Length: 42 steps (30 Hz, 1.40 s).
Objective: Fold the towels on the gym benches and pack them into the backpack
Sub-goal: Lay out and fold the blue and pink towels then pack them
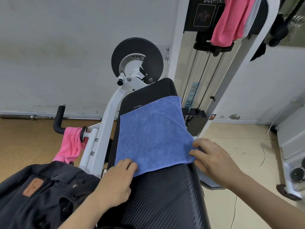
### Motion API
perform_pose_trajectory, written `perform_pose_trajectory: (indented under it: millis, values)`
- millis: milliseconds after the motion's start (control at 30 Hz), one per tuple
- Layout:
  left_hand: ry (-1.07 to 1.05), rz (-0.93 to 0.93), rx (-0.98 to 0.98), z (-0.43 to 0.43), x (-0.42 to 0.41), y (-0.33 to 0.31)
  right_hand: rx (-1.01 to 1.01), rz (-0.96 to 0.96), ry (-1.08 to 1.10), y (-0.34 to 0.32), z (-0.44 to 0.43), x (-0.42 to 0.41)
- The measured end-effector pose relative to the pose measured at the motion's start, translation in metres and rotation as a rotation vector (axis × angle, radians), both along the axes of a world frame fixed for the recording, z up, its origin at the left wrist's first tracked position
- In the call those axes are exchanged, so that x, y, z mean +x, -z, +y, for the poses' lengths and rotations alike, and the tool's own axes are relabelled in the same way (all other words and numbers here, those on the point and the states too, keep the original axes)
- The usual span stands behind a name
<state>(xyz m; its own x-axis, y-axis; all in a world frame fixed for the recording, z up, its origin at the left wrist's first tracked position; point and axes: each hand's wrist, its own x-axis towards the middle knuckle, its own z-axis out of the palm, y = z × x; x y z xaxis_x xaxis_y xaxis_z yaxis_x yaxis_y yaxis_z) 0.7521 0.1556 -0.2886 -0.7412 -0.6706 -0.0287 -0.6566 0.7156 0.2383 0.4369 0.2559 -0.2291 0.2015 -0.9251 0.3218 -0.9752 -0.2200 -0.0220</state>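
Blue towel (153, 134) spread flat across your desk (165, 195).
Your left hand (118, 177) pinches its near-left corner, your right hand (214, 156) its near-right corner at the desk's right edge.

Soft even light, faint sheen on the black ribbed vinyl bench pad (165, 195) below the grip, frame edges bowed, blurry.

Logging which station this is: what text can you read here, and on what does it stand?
"BICEP/TRI", rest hidden by a pink towel: black sign on the machine.
Brown patch on the backpack: too small to read.
Sticker beside the weight stack: blurred.
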Motion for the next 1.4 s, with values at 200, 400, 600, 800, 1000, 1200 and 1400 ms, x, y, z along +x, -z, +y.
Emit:
perform_pose_trajectory:
  millis: [200,400,600,800,1000,1200,1400]
  values:
    - [-0.063,-0.051,-0.190,-0.007,-0.023,0.000,0.029,0.204,-0.193,0.001,-0.004,0.000]
    - [-0.121,-0.045,-0.235,-0.002,-0.031,0.000,0.016,0.090,-0.178,-0.006,-0.013,0.011]
    - [-0.198,-0.160,-0.134,-0.010,-0.039,-0.019,0.491,0.203,0.002,-0.056,-0.017,0.020]
    - [-0.002,-0.106,0.467,-0.004,-0.005,-0.023,1.122,-0.252,-0.075,-0.093,-0.018,0.020]
    - [-0.199,0.243,0.674,-0.037,0.022,-0.035,0.906,-0.847,0.052,-0.085,-0.042,-0.006]
    - [-0.508,0.746,0.568,-0.090,0.017,-0.054,0.450,-1.024,0.339,-0.072,-0.087,-0.014]
    - [-0.864,1.042,0.828,-0.134,-0.017,-0.018,0.250,-0.883,0.607,-0.042,-0.131,-0.014]
